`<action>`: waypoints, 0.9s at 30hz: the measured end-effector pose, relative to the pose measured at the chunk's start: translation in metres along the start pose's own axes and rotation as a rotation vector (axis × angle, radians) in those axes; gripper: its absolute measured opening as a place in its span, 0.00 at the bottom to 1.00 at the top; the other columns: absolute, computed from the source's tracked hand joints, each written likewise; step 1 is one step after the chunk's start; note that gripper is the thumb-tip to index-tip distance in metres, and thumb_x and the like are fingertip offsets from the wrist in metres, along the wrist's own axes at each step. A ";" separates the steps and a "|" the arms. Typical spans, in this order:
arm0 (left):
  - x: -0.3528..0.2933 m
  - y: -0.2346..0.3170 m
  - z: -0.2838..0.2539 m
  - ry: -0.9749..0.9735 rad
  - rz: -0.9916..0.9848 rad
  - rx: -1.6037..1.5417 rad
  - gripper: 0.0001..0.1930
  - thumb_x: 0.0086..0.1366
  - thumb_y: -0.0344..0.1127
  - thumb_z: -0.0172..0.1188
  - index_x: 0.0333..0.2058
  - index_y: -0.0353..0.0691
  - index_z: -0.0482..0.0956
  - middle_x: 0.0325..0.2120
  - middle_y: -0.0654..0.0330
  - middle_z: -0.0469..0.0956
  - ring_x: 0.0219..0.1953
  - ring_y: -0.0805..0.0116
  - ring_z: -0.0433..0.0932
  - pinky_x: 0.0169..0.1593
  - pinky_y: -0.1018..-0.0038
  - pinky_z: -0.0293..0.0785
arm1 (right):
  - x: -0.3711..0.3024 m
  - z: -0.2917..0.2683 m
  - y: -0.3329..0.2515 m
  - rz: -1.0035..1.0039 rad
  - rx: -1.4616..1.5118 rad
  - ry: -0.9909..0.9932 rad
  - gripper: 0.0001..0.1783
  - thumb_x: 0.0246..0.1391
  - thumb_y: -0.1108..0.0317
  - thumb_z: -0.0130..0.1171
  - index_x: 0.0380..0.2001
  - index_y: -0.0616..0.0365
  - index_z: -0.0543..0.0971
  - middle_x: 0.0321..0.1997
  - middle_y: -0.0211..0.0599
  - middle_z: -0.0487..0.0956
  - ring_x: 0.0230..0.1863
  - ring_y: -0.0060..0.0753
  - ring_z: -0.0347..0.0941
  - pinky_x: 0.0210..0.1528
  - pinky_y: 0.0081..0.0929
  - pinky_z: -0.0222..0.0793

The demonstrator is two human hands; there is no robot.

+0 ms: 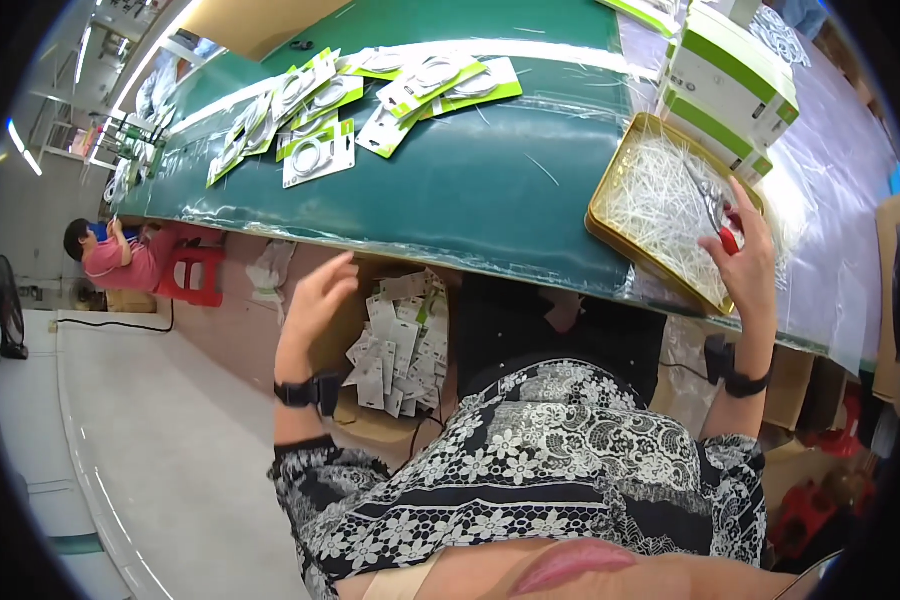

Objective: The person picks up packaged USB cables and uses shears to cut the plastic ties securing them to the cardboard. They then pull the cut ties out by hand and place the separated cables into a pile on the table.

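Note:
At the right, my right hand (754, 262) reaches over a gold tray (610, 236) full of thin white plastic strips (655, 190). Its thumb and fingers close around the red handle of a pair of scissors (729, 240), whose metal blades lie over the strips. My left hand (315, 300) hovers just off the near table edge, empty, with its fingers loosely bent and apart. Beyond it, several green-and-white carded packs with coiled white cables (310, 157) lie in a loose pile on the green table (500, 205).
Below the table edge, an open cardboard box (370, 425) holds many white cards (398, 345). Green-and-white cartons (730, 80) stand behind the tray. Far left, a person in pink (120, 258) sits by a red stool (195, 275); a black fan (8, 305) stands nearby.

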State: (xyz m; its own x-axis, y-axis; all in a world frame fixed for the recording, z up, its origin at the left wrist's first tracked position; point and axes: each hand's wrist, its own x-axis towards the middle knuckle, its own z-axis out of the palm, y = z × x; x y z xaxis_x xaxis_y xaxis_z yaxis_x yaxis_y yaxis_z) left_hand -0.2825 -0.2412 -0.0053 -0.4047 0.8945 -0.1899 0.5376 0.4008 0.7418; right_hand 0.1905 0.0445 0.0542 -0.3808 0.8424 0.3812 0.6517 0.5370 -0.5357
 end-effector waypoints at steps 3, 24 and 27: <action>0.110 0.017 0.013 0.144 0.309 -0.112 0.26 0.61 0.34 0.61 0.58 0.37 0.69 0.50 0.52 0.76 0.48 0.65 0.75 0.52 0.73 0.71 | -0.016 -0.004 0.018 0.112 0.016 -0.054 0.29 0.45 0.70 0.68 0.52 0.58 0.71 0.40 0.36 0.76 0.40 0.31 0.71 0.45 0.27 0.68; 0.228 0.154 0.060 -0.482 0.219 -1.123 0.45 0.59 0.67 0.49 0.65 0.42 0.53 0.57 0.42 0.66 0.58 0.40 0.66 0.56 0.48 0.68 | -0.065 -0.020 0.008 0.276 0.415 -0.073 0.27 0.50 0.65 0.66 0.52 0.61 0.70 0.39 0.31 0.71 0.41 0.21 0.66 0.46 0.19 0.64; 0.163 0.205 0.129 -0.641 0.206 -1.302 0.49 0.57 0.71 0.48 0.66 0.42 0.50 0.59 0.41 0.62 0.59 0.36 0.64 0.57 0.44 0.67 | -0.051 -0.009 -0.003 0.068 0.268 -0.054 0.29 0.46 0.65 0.67 0.52 0.61 0.70 0.41 0.40 0.72 0.42 0.34 0.69 0.48 0.28 0.65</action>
State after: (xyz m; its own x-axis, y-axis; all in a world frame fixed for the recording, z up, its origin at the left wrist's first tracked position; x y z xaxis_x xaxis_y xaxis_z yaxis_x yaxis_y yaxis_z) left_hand -0.1431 0.0122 0.0330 0.1726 0.9850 0.0002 -0.6302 0.1102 0.7686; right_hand 0.2143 -0.0002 0.0431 -0.3818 0.8740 0.3006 0.4828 0.4660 -0.7415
